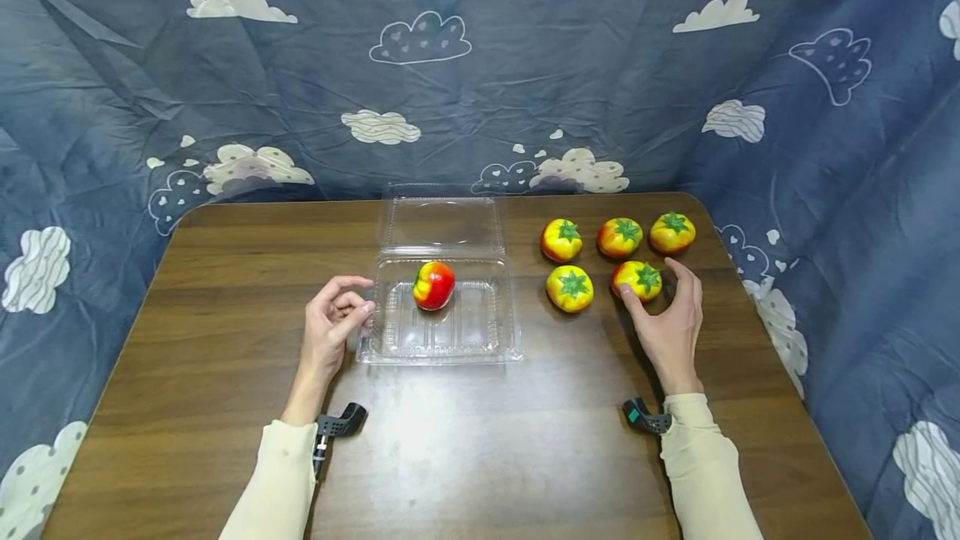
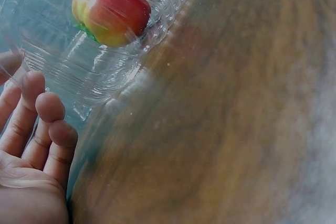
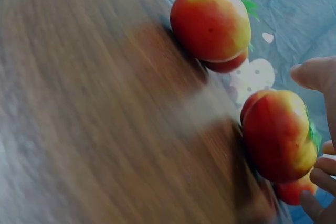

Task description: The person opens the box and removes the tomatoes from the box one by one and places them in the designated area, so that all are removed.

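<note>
A clear plastic clamshell box [image 1: 438, 352] lies with its lid [image 1: 446, 223] folded back. Inside rests one red-and-yellow tomato [image 1: 433, 285] on its side; the left wrist view shows this tomato [image 2: 111, 10] through the clear wall. My left hand [image 1: 337, 319] is at the box's left edge, fingers loosely bent; whether they touch the rim I cannot tell. On the right, my right hand [image 1: 671, 315] has thumb and fingers spread around a tomato [image 1: 637, 281] in the front row. In the right wrist view the thumb stands apart from that tomato [image 3: 275, 135].
Beside it in the front row sits another tomato [image 1: 570, 288]. Behind them are a left tomato [image 1: 561, 240], a middle tomato [image 1: 619, 237] and a right tomato [image 1: 672, 232]. All stand on a brown wooden table [image 1: 510, 457], with a blue cloud-print curtain [image 1: 480, 90] behind it.
</note>
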The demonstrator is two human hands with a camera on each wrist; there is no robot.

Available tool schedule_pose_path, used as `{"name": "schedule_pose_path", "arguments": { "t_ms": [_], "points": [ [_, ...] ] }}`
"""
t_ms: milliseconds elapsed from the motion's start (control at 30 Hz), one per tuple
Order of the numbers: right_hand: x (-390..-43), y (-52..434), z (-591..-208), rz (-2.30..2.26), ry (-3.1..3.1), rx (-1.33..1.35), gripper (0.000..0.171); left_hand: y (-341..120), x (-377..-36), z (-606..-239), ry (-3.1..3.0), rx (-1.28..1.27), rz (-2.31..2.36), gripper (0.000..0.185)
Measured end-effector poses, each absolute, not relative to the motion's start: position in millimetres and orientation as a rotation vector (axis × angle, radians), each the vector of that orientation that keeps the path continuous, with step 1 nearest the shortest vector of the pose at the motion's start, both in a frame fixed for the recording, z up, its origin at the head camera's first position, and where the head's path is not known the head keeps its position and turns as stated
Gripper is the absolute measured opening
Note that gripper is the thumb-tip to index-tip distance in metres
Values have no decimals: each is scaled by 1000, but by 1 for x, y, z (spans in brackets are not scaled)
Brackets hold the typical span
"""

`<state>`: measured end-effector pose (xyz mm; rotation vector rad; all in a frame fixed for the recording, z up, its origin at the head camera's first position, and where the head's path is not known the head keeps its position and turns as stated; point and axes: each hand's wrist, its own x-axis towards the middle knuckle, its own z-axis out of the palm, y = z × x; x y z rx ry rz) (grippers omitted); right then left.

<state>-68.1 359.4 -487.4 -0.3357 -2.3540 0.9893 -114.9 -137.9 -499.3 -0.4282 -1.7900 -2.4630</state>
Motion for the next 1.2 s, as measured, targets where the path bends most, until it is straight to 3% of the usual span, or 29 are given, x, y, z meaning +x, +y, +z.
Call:
{"name": "schedule_pose_path", "arguments": {
  "t_ms": [1200],
  "points": [
    [-91, 286, -471, 952, -2274, 23, 76, -135, -114, -501, -1773, -407, -2465, 33]
  ]
}}
